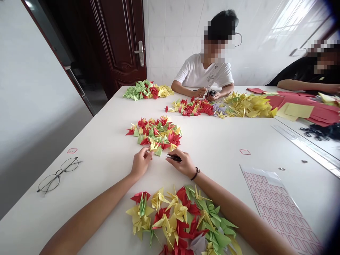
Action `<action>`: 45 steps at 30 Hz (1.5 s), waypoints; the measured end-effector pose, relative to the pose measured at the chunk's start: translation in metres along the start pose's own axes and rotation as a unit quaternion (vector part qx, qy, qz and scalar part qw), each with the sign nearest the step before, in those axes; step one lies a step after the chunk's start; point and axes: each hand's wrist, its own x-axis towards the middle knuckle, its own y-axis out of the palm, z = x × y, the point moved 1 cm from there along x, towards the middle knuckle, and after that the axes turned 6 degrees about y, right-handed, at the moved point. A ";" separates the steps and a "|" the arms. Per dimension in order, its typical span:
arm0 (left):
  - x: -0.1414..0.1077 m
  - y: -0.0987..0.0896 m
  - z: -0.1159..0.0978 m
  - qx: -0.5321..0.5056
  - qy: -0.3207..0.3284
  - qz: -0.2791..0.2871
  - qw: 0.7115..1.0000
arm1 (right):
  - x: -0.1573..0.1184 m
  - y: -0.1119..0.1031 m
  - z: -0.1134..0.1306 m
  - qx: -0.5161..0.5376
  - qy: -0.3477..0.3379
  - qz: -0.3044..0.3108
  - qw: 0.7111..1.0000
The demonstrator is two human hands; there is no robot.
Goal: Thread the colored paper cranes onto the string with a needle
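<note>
My left hand [142, 163] is closed in a pinch at the near edge of a pile of folded paper cranes [156, 131]. A yellow paper crane [153, 146] sits at its fingertips, with a green one just beside it. A small pair of black thread snips [174, 158] is in my right hand [185, 163], its pointed tips facing left toward the left hand. Closer to me, between my forearms, lies a second heap of red, yellow and green paper cranes [172, 216].
Eyeglasses [58, 174] lie at left. A sticker sheet [278, 209] and a clear ruler [308, 150] are at right. Farther back are more cranes [248, 105], coloured paper [300, 109] and dark cords [321, 131]. A person in white [205, 72] sits opposite, another [305, 72] at far right.
</note>
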 end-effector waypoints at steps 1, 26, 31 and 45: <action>0.000 0.000 0.000 -0.003 -0.002 -0.001 1.000 | 0.000 0.000 0.000 0.001 0.001 0.002 1.000; 0.000 0.001 0.000 -0.007 0.010 -0.030 0.999 | 0.000 0.002 -0.001 0.005 0.005 0.015 1.000; -0.001 0.001 0.001 -0.018 0.006 -0.025 1.000 | 0.000 0.002 -0.002 0.005 0.011 0.018 1.000; -0.001 0.001 -0.001 -0.013 0.023 -0.029 0.999 | 0.004 0.002 -0.003 -0.022 0.062 0.045 0.997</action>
